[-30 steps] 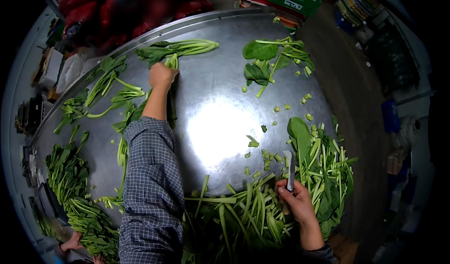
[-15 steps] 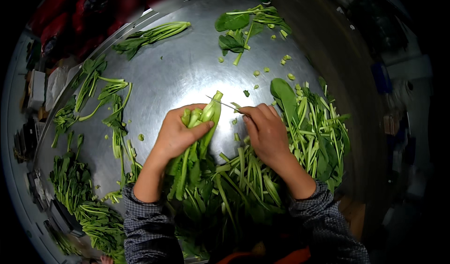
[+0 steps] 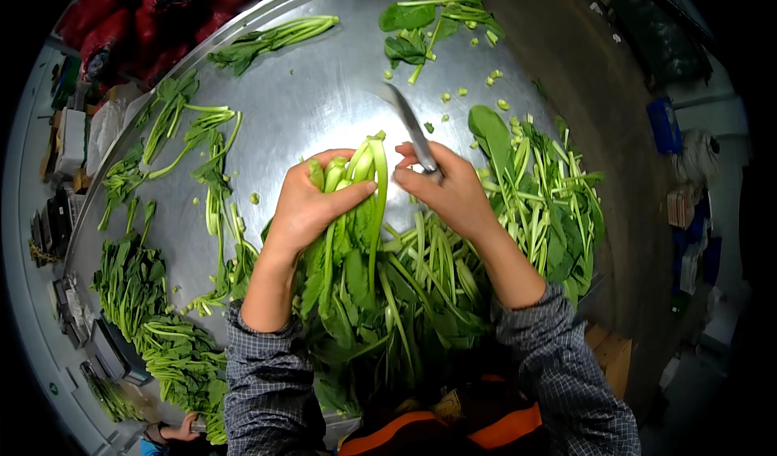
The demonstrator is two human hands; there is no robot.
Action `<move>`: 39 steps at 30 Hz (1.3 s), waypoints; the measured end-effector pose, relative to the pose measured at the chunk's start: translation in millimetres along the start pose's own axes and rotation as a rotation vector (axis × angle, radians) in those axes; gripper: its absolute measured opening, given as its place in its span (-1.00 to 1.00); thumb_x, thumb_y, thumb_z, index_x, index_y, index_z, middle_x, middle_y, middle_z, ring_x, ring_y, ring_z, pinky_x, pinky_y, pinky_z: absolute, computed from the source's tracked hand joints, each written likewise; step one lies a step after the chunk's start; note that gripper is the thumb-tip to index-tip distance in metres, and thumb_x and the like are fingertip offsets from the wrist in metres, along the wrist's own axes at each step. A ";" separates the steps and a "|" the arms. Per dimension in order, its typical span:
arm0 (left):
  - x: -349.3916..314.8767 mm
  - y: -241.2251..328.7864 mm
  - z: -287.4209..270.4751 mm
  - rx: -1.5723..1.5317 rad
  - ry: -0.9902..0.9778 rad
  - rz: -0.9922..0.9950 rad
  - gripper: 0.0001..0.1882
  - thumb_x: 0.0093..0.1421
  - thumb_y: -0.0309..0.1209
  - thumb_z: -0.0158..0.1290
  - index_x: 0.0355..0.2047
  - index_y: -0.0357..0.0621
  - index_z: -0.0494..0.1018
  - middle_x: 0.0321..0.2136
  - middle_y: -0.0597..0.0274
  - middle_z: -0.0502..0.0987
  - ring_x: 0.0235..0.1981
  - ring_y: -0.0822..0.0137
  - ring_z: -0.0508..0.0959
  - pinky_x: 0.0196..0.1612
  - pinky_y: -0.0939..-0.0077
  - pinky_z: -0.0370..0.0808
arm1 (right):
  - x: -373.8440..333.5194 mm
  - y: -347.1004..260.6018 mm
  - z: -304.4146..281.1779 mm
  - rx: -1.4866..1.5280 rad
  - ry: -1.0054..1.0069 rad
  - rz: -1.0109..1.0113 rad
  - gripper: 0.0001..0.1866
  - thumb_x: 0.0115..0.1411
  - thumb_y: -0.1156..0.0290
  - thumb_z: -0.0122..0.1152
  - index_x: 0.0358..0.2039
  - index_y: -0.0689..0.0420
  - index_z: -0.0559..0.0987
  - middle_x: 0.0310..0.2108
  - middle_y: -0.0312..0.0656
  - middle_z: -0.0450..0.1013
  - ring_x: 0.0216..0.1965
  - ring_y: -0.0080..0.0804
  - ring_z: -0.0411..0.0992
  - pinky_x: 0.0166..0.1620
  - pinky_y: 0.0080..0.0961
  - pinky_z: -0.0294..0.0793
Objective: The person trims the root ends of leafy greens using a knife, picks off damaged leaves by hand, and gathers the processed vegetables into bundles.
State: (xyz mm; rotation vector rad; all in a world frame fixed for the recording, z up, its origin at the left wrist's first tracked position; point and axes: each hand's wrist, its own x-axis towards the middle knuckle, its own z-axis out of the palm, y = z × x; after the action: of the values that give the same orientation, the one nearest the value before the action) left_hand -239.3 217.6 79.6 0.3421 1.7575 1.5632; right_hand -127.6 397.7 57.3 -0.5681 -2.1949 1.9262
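My left hand (image 3: 314, 199) is closed round a bunch of leafy greens (image 3: 363, 165), its pale cut stem ends up and its leaves hanging toward me. Just right of those stems my right hand (image 3: 450, 189) grips a small knife (image 3: 414, 129), the blade tilted up and away from the bunch, its tip blurred. The right thumb and fingertips are near one outer stalk but apart from it. Below both hands lies a heap of greens (image 3: 429, 286) in front of me. A second pile of stalks (image 3: 550, 205) is at the right.
The metal table (image 3: 307, 104) carries loose greens (image 3: 275, 39) at the back and trimmed stem bits. Bundled greens (image 3: 133, 282) sit at the left edge. Red net sacks (image 3: 121, 35) stand beyond the far left. Another person's hand (image 3: 182, 429) shows at the lower left.
The knife has left the stem ends and swung from lying across them to pointing up and away. An outer stalk now stands apart from the bunch. The view has shifted slightly.
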 end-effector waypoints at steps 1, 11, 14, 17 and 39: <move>-0.6 -1.6 3.7 -0.002 -0.031 0.003 -0.59 0.05 -0.49 0.28 -0.07 -0.33 0.51 -0.33 0.27 0.60 -0.34 0.51 0.56 -0.23 0.62 0.50 | 4.3 -9.0 2.2 -0.042 -0.046 -0.001 -0.67 0.16 0.21 0.34 -0.20 0.21 0.61 -0.38 -0.29 0.51 -0.39 -0.62 0.39 -0.33 -0.60 0.37; 18.8 -59.7 -80.0 -1.202 -0.051 0.112 -0.68 0.32 -0.30 0.03 0.06 -0.04 0.44 -0.25 0.09 0.58 -0.05 0.10 0.54 -0.06 0.17 0.57 | 17.3 34.8 -39.9 -0.201 -0.130 0.314 -0.50 0.16 0.15 0.34 -0.03 0.26 0.55 -0.49 -0.37 0.43 -0.59 -0.68 0.28 -0.54 -0.66 0.26; 28.5 -72.5 -88.8 -1.264 0.119 0.126 -0.71 0.31 -0.30 0.05 -0.02 -0.14 0.47 -0.18 0.06 0.60 -0.12 0.11 0.58 -0.02 0.11 0.54 | 14.0 64.4 -38.4 -0.090 -0.068 0.420 -0.50 0.16 0.16 0.34 -0.01 0.26 0.53 -0.53 -0.36 0.40 -0.60 -0.64 0.29 -0.55 -0.62 0.28; 39.5 -88.6 -100.9 -1.261 0.113 0.108 -0.72 0.30 -0.32 0.06 -0.11 -0.28 0.49 -0.18 0.04 0.60 -0.13 0.11 0.59 0.02 0.15 0.52 | 17.7 83.1 -38.0 -0.080 -0.080 0.483 -0.61 0.23 0.27 0.28 -0.01 0.22 0.55 -0.49 -0.41 0.41 -0.59 -0.70 0.26 -0.56 -0.70 0.26; 228.2 -28.6 -126.4 -0.151 0.586 0.059 -0.69 -0.01 -0.25 0.36 -0.41 -0.15 0.51 -0.57 0.23 0.51 -0.56 0.27 0.52 -0.41 0.37 0.54 | 33.4 132.9 -42.8 0.057 0.058 0.560 -0.84 0.22 0.41 0.26 -0.22 0.17 0.60 -0.52 -0.39 0.46 -0.62 -0.70 0.31 -0.54 -0.69 0.32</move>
State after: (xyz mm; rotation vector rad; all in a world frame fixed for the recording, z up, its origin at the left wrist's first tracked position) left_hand -473.3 263.8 -29.7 -0.1622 2.0476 1.9611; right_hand -119.4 462.5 -70.6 -1.3234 -2.0854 2.1667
